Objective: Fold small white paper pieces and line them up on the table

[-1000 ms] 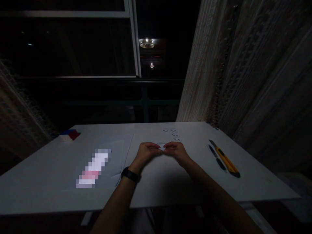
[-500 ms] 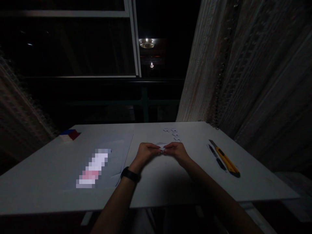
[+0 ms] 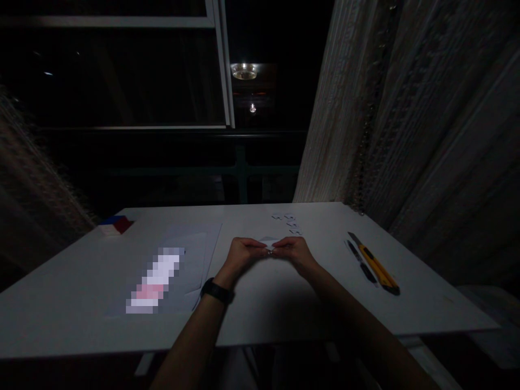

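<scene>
Between my two hands is a small white piece of paper (image 3: 270, 244), held above the middle of the table. My left hand (image 3: 244, 254), with a dark watch at the wrist, pinches its left side. On the right side, the thumb and fingers of my right hand (image 3: 296, 253) grip it the same way. The fingertips of both hands nearly meet at its near edge. Fingers cover much of the paper, and the dim light hides any fold details. Just beyond the right hand lie several small white paper pieces with dark marks (image 3: 292, 223).
A yellow box cutter (image 3: 377, 265) and a black pen (image 3: 362, 264) lie at the right of the white table (image 3: 260, 325). White paper sheets (image 3: 211, 238) and a pixelated bright rectangle (image 3: 156, 279) are at left. A coloured cube (image 3: 116, 225) sits at the far left edge. Curtains (image 3: 329, 108) hang behind.
</scene>
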`<state>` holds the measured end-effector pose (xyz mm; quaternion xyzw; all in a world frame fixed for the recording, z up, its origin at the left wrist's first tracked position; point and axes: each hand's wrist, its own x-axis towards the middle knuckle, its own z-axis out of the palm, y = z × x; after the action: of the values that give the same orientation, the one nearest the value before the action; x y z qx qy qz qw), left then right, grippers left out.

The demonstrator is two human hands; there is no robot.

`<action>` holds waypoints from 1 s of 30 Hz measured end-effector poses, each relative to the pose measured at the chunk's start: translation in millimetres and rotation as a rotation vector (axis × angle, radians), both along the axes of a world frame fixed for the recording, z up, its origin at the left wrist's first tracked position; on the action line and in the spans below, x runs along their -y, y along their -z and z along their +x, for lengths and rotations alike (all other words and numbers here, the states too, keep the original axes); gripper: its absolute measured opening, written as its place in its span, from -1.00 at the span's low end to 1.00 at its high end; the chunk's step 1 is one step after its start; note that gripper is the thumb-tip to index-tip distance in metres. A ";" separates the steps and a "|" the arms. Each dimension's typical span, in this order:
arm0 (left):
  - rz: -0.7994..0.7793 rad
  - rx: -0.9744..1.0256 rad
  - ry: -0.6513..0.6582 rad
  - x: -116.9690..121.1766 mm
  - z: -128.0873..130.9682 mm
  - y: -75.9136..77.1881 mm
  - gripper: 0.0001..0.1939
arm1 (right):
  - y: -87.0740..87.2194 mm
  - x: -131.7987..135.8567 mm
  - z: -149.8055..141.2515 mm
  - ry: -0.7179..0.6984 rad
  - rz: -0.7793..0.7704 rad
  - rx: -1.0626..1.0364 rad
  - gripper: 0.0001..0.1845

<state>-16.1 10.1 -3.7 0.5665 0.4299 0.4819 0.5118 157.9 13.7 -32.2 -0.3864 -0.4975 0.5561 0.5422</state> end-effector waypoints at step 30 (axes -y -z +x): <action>-0.002 -0.011 -0.008 1.0 0.6 1.2 -0.70 | -5.2 3.4 -1.1 -0.013 0.001 0.013 -0.70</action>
<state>-15.6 9.1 -4.9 0.5669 0.4356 0.4804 0.5081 156.8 10.3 -27.0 -0.3866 -0.5038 0.5568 0.5355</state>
